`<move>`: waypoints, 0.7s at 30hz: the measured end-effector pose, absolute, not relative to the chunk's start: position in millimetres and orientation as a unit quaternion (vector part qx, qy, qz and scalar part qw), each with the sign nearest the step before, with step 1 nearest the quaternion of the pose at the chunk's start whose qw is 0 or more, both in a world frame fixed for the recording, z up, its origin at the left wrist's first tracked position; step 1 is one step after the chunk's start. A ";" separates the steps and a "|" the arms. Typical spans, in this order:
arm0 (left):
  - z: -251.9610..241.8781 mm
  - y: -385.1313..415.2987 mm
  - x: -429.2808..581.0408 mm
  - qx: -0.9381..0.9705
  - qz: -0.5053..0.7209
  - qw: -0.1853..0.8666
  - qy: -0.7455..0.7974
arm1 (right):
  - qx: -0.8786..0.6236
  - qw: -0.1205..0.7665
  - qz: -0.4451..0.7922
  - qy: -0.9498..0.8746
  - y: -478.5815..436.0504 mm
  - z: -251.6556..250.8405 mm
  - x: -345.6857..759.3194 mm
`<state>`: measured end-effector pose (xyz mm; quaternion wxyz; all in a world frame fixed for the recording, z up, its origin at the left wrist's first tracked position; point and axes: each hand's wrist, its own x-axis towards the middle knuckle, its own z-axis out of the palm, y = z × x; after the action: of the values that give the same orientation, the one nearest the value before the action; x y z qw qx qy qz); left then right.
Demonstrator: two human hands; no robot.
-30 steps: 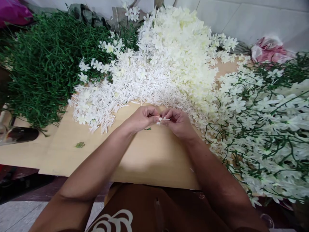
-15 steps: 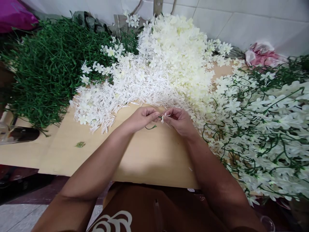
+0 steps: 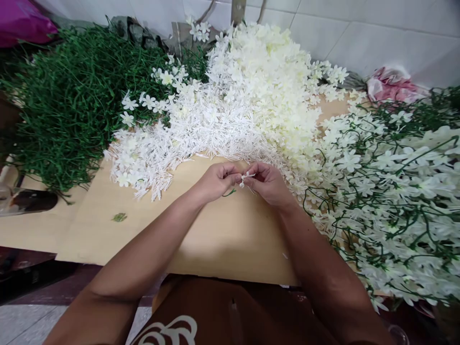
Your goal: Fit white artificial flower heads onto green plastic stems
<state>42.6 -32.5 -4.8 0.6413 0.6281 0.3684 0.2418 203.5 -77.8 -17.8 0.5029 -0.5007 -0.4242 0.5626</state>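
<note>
My left hand [image 3: 214, 180] and my right hand [image 3: 268, 182] meet over the tan board [image 3: 223, 230], fingertips pinched together. Between them is a small white artificial flower [image 3: 245, 177], held by my right fingers. My left fingers pinch a thin green stem [image 3: 230, 192] whose end curls out below the hand. Just beyond my hands lies a big heap of loose white flower heads [image 3: 230, 115].
A mound of bare green stems [image 3: 72, 96] fills the left. Finished green sprays with white flowers [image 3: 388, 191] pile up on the right. A pink bag [image 3: 390, 86] lies at the back right, a dark tray [image 3: 28, 201] at the left edge, a tiled wall [image 3: 359, 28] behind.
My hands stay pinched together and have drifted slightly right; the green stem end has turned a little beneath my left hand. The view shifted a bit.
</note>
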 end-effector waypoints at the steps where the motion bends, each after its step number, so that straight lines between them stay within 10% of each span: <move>1: -4.9 -32.9 43.2 0.627 0.244 0.645 0.363 | -0.504 0.499 0.559 -0.430 -77.6 -18.3 204.2; 21: -9.3 -29.3 38.2 0.710 0.195 0.607 0.299 | -0.501 0.469 0.560 -0.465 -77.9 -19.0 207.4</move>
<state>38.2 -29.3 -9.3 0.6074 0.7097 0.2989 0.1951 207.4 -77.9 -19.0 0.4689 -0.5008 -0.4649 0.5597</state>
